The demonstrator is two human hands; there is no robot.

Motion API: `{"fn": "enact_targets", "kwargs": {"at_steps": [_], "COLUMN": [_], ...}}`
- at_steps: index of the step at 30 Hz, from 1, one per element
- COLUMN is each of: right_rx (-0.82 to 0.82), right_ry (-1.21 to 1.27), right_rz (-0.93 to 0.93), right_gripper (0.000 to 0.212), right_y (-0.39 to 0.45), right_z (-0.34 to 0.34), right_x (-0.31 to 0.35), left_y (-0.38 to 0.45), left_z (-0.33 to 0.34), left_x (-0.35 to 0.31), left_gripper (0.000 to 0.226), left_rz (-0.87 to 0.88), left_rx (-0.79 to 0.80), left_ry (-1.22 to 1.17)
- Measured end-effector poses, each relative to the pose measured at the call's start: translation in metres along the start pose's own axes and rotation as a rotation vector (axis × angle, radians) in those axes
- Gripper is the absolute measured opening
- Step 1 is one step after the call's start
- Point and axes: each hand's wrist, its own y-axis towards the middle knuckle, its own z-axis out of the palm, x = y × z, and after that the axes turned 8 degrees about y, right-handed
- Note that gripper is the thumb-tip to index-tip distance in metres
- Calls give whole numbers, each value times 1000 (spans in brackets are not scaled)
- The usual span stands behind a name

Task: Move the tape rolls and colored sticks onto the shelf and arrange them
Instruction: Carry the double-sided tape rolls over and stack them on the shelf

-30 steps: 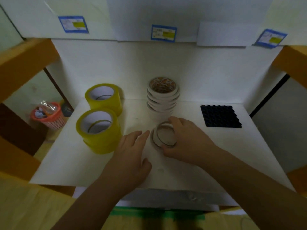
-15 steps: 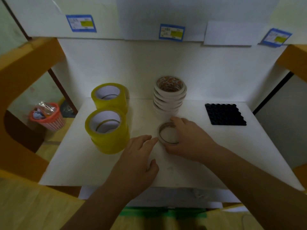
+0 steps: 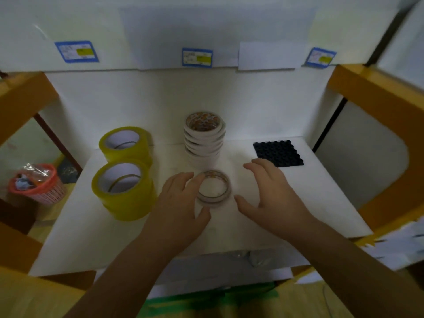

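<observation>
With both hands flanking it, the thin white tape roll (image 3: 213, 188) lies flat on the white shelf (image 3: 321, 203), just before the stack of white tape rolls (image 3: 204, 138). Left hand (image 3: 181, 203) touches its rim, fingers relaxed; right hand (image 3: 270, 193) hovers apart, spread, holding nothing. Best centred squarely in line. Count: two wide yellow tape rolls (image 3: 124, 187), one stack, one black studded mat (image 3: 278, 153); no sticks visible

A thin tape roll (image 3: 213, 188) is laid flat on the white shelf (image 3: 321, 203), touched by the left hand (image 3: 181, 203); the right hand (image 3: 273, 193) is held spread just beside it. Behind, a roll stack (image 3: 205, 136) is seen, with two yellow rolls (image 3: 124, 187) at left and a black mat (image 3: 278, 153) at right.
</observation>
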Motion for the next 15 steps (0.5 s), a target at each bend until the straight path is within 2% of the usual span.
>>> {"fn": "enact_targets", "kwargs": {"at_steps": [6, 15], "right_rx": [-123, -125], "right_ry": [-5, -61], "right_rz": [72, 129], "right_gripper": [66, 61], "right_y": [-51, -158], "right_z": [-47, -133], "right_x": [-18, -51], "left_y": [2, -17], "left_z": [-6, 0], "left_x": [-55, -176], "left_gripper": [74, 77], "left_rz": [55, 129], "left_rx": [-36, 35], "left_ry": [-22, -51]}}
